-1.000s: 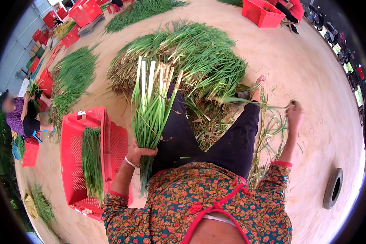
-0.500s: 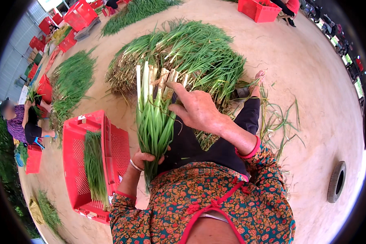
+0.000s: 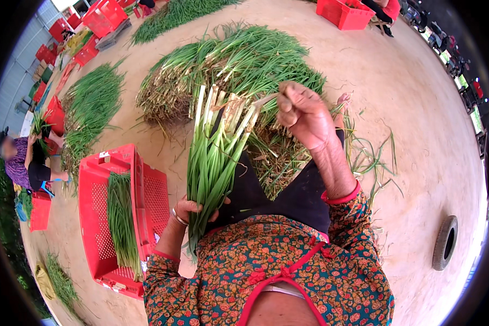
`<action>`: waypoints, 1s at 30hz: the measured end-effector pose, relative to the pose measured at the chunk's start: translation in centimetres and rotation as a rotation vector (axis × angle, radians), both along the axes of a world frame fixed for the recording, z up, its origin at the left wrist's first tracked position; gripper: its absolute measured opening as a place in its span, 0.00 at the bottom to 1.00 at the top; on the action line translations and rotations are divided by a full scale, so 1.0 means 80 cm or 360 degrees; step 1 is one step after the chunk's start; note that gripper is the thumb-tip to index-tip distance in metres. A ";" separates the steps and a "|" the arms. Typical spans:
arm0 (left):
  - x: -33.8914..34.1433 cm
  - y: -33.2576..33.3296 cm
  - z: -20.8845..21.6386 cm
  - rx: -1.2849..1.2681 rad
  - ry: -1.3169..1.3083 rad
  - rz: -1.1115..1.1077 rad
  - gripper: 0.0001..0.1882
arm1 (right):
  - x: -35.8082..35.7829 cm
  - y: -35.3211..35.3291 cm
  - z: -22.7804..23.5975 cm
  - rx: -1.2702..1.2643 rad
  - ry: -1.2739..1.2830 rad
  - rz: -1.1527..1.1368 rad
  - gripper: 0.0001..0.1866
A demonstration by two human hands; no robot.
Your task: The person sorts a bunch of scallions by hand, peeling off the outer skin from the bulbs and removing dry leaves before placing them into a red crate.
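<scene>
A bunch of garlic chives (image 3: 214,157) stands over my lap, white stem ends up and green leaves hanging down. My left hand (image 3: 189,207) is wrapped round its leafy lower part. Some stem ends carry brown, dry outer skin. To the right of these ends, my right hand (image 3: 305,115) is raised with thumb and fingers pinched on a thin, pale strip of stem skin (image 3: 265,100). The strip reaches toward the bunch; whether it is still attached I cannot tell. Beyond my knees lies a large heap of chives (image 3: 271,60), with brown roots on its near left side.
At my left stands a red perforated crate (image 3: 92,217) with a bundle of chives (image 3: 120,223) in it. Loose leaves (image 3: 383,163) and a tyre (image 3: 447,243) lie on the right. A person (image 3: 24,157) sits far left near another chive heap (image 3: 92,103). Several red crates stand farther off.
My right hand has moved from the stem ends to the right and up, now pinching a pale strip. The bunch has tilted slightly to the right in my left hand.
</scene>
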State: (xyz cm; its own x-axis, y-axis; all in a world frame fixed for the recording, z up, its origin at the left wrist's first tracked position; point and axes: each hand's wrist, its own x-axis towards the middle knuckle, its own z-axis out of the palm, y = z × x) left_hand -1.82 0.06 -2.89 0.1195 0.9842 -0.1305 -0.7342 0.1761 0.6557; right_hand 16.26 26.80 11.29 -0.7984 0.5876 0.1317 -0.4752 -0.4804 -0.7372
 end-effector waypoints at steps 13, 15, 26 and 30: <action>-0.006 0.005 0.005 -0.0116 0.0085 -0.0041 0.38 | -0.029 -0.063 -0.020 0.0310 -0.0689 0.0155 0.05; -0.007 0.005 0.004 -0.0113 0.0061 -0.0043 0.38 | -0.016 -0.046 -0.007 -0.0162 -0.0456 0.0203 0.05; -0.004 0.000 -0.014 -0.0011 -0.0287 -0.0024 0.38 | 0.141 0.106 0.000 0.2051 -0.1613 -0.2185 0.14; -0.004 0.002 -0.009 -0.0016 -0.0231 -0.0105 0.38 | 0.053 0.001 0.001 0.2786 -0.0843 -0.1673 0.12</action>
State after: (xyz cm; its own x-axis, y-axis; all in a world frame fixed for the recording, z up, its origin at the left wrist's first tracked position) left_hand -2.16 0.23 -3.58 0.2022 0.9723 -0.1170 -0.8078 0.2331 0.5415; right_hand 20.50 26.87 11.36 -0.4670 0.2793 0.8390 0.3148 0.9392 -0.1374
